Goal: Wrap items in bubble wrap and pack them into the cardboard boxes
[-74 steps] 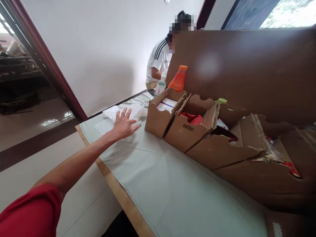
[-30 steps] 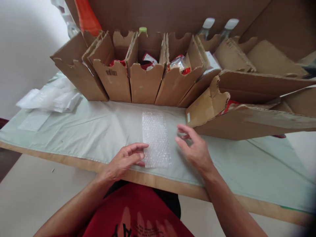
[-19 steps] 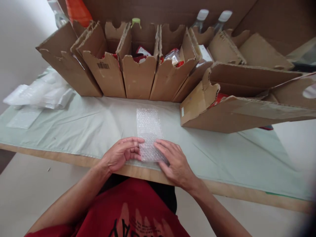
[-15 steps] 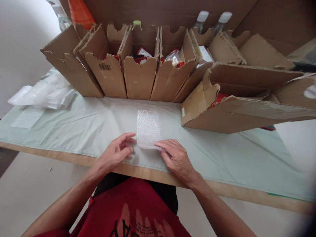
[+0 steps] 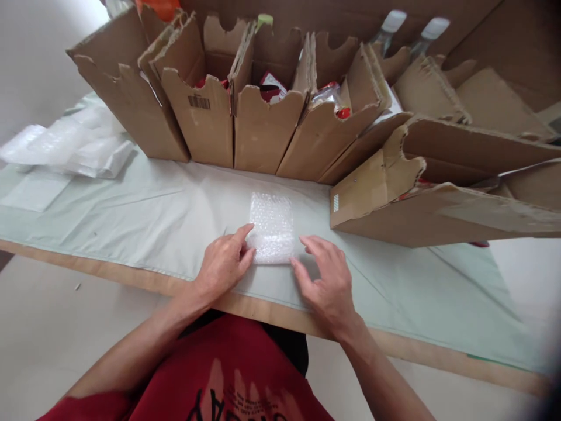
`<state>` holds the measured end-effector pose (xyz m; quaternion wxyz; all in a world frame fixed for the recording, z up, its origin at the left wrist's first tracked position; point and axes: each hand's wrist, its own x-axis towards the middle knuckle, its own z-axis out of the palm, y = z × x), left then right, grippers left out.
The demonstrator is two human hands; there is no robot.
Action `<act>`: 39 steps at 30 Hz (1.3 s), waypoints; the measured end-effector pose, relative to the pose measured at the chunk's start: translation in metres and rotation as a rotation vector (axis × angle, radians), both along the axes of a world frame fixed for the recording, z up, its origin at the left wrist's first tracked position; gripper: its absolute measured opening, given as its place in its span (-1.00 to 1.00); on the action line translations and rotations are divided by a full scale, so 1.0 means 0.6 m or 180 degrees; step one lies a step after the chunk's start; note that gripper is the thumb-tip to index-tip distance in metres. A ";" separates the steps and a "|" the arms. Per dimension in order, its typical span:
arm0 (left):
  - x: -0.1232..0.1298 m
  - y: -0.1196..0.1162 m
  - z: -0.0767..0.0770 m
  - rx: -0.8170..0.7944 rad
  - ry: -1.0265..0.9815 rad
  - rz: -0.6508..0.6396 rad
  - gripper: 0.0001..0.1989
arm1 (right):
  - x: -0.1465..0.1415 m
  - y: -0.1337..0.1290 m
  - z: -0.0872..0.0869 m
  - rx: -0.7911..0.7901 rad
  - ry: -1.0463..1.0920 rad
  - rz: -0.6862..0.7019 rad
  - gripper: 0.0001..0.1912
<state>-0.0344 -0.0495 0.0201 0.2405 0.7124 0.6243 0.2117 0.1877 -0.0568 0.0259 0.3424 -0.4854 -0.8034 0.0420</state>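
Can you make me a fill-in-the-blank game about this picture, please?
1. The bubble wrap lies ____ the left hand and the right hand.
2. The brown boxes are made of ____.
3. The two bottle caps at the upper right are coloured ____.
4. The shirt's main colour is ____.

Missing words: between; cardboard; white; red.

A person wears a dark red fabric T-shirt [image 5: 232, 351], its front printed with tapering pinkish-tan streaks [image 5: 217, 374], large black capital letters [image 5: 217, 403], an A and a Y among them, and lines of small dark print [image 5: 254, 403] too fine to read. A plain red sleeve [image 5: 92, 406] shows at left; the slender forearms [image 5: 149, 345], left hand [image 5: 223, 263] and right hand [image 5: 326, 278] are bare. Black cloth [image 5: 289, 345], possibly trousers though mostly hidden, borders the shirt's hem.
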 end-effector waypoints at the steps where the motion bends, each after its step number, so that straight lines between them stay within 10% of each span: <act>1: 0.000 0.002 0.001 -0.0024 0.0079 -0.0026 -0.51 | 0.002 -0.006 0.003 0.0126 -0.0110 0.0112 -0.69; 12: -0.004 -0.011 -0.003 0.1099 -0.0063 -0.0339 -0.63 | 0.001 0.010 -0.008 -0.0168 -0.0575 0.0856 -0.71; 19: -0.012 -0.036 0.003 0.0990 -0.0318 -0.0741 -0.75 | 0.004 0.009 0.013 -0.1335 0.0004 0.0885 -0.70; 26: 0.008 0.007 -0.013 0.0613 -0.0104 -0.0331 -0.71 | 0.000 -0.002 0.000 -0.0094 -0.0528 0.0408 -0.80; 39: -0.008 -0.032 0.001 0.1046 -0.0041 -0.0675 -0.73 | 0.004 0.000 0.007 -0.0957 -0.0073 0.0581 -0.75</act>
